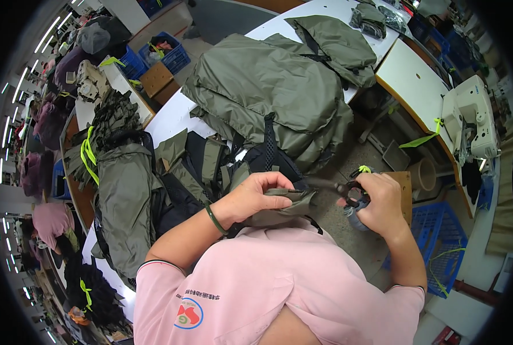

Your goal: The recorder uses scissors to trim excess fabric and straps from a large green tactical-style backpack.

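Note:
My left hand pinches the folded edge of an olive-green fabric piece held against my chest. My right hand grips a pair of scissors by their dark handles, blades pointing left and touching the fabric's edge. A green bangle sits on my left wrist. Black mesh and webbing lies just beyond the fabric.
A big heap of olive-green bags covers the white table. More bundles tied with yellow-green tape lie at left. A white sewing machine stands at right on a second table, with a blue crate below.

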